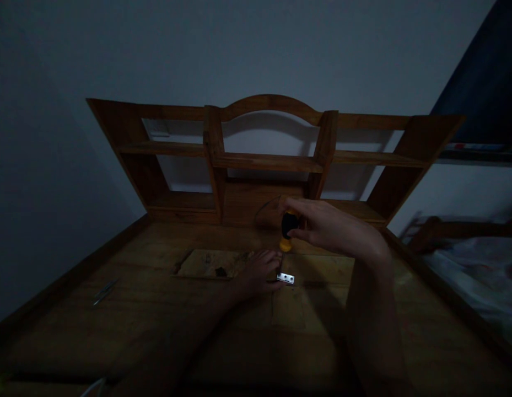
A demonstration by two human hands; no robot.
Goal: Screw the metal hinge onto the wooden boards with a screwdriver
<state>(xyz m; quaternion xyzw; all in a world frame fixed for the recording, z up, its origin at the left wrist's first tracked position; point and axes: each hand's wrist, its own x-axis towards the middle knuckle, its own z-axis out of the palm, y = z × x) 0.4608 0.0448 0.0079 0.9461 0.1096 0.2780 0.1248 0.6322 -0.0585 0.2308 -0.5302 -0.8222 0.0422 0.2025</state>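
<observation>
My right hand [317, 223] is wrapped around the yellow and black handle of a screwdriver [285, 242], held upright with its shaft pointing down. The tip meets the left end of a small shiny metal hinge plate [286, 278] with holes in it. From the left, my left hand [259, 270] pinches that same end of the plate, thumb below and fingers above. Under the plate lie pale wooden boards: one to the right [330, 270] and a narrow one [287, 311] toward me. Dim light hides the tip's exact contact.
A wooden desk [148, 325] with raised side edges fills the foreground. Along its back stands a wooden shelf unit [268, 161] against the wall. A board with dark marks [208, 263] lies left of my hands. Thin metal pieces [104, 291] lie farther left.
</observation>
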